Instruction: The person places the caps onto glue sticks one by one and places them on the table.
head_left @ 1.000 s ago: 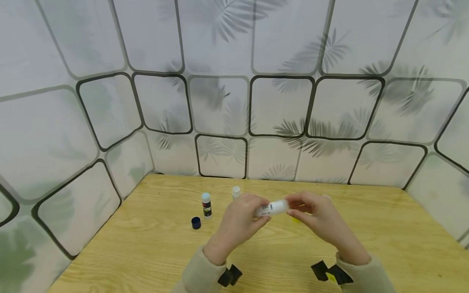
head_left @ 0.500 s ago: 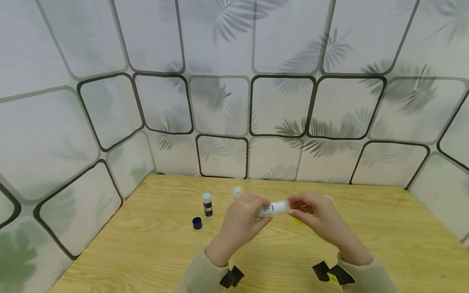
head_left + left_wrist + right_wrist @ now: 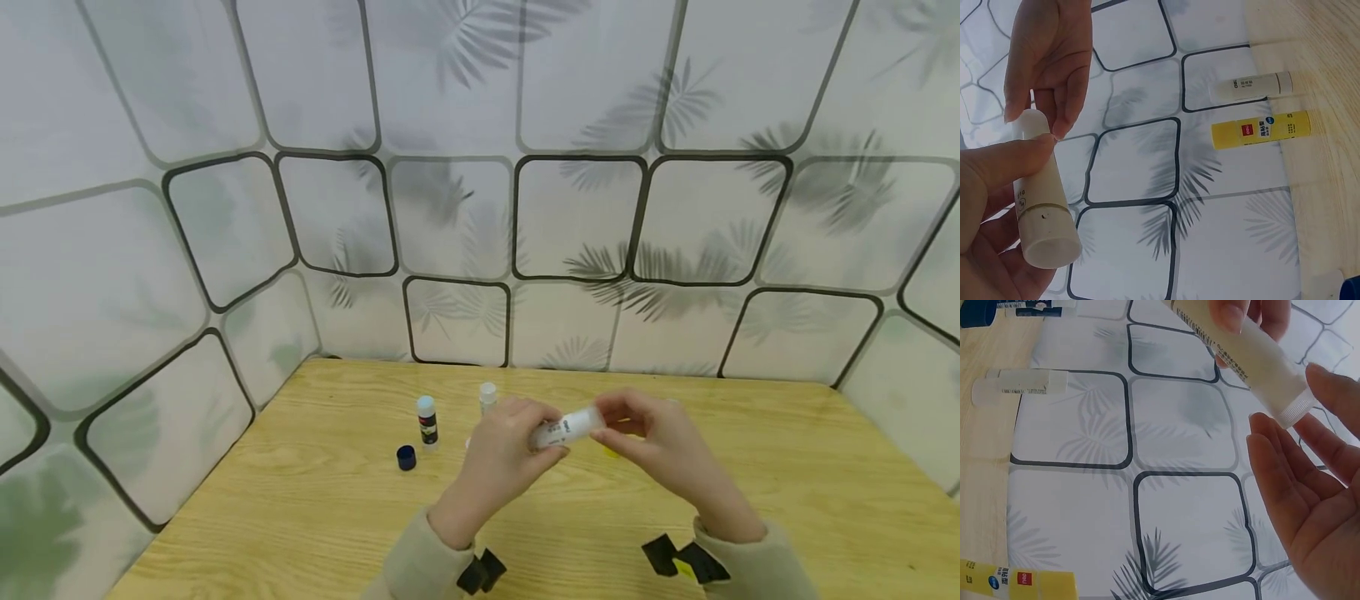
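Observation:
My left hand (image 3: 502, 437) grips a white glue stick (image 3: 566, 427) by its barrel, holding it tilted above the table. At the stick's other end, the thumb and fingers of my right hand (image 3: 660, 433) pinch the ridged tip. In the right wrist view that ridged end (image 3: 1297, 409) sits between thumb and fingertips. The left wrist view gives the stick's round near end (image 3: 1050, 244), with a seam around it. Part of the barrel is hidden under the left fingers.
Behind the hands stand a dark-labelled glue stick (image 3: 427, 421), a white one (image 3: 488, 395), a yellow one (image 3: 1261, 130) and another white one (image 3: 1254, 87). A dark blue cap (image 3: 406, 457) lies on the wooden table (image 3: 337, 517). A patterned curtain (image 3: 450, 208) borders the back.
Both hands stay around the glue stick, which has shifted slightly to the right in view and tilts a little more. The other glue sticks and the blue cap have not been moved.

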### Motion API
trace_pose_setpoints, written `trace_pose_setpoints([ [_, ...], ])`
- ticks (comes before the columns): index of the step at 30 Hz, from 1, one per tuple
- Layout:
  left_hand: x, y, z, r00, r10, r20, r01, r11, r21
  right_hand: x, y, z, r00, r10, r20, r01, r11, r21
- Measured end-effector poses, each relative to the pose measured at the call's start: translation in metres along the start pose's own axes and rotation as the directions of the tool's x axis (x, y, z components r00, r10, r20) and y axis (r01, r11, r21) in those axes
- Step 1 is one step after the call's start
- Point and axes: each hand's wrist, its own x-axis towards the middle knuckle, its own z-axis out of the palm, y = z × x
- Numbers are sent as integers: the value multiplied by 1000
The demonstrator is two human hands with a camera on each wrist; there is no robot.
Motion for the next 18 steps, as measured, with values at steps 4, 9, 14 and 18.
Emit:
trace_pose_setpoints([
  [4,1,-1,1,999,-30,33,30,999,-15,1,0,4,1000,11,-29,-11,1000,-19],
  [9,1,-2,3,991,-85,105,94,992,-84,2,0,6,999,12,-36,-13,1000,-9],
  [14,2,-3,5,975,-121,186,159,966,-205,3,0,7,999,7,-52,-8,1000,-13],
  [18,2,-3,5,961,-139,238,203,941,-271,2,0,8,998,13,-56,-14,1000,-16],
])
